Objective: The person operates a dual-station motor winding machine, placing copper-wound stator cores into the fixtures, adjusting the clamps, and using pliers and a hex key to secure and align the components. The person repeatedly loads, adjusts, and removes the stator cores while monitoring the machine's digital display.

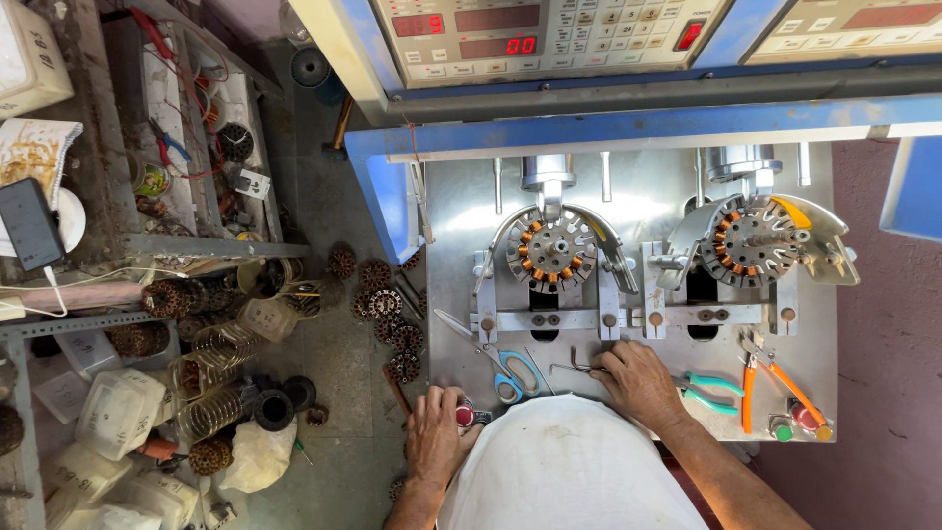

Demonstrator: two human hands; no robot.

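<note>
My left hand [435, 432] rests at the front left corner of the metal worktable [648, 206], fingers on a red push button [464, 415]. My right hand [638, 381] lies flat on the table just in front of the fixture bar, fingertips by a small bent wire hook [579, 363]. Two round stators with copper coils sit in the winding machine's holders, one on the left [550, 249] and one on the right [751, 240]. Blue-handled scissors [512, 373] lie between my hands.
Teal-handled pliers [711, 391] and orange-handled cutters [770, 378] lie right of my right hand, with red, green and yellow buttons [800, 422] beyond. A control panel [549, 34] with red digits stands at the back. Several stator cores [392, 324], springs and plastic tubs crowd the floor at left.
</note>
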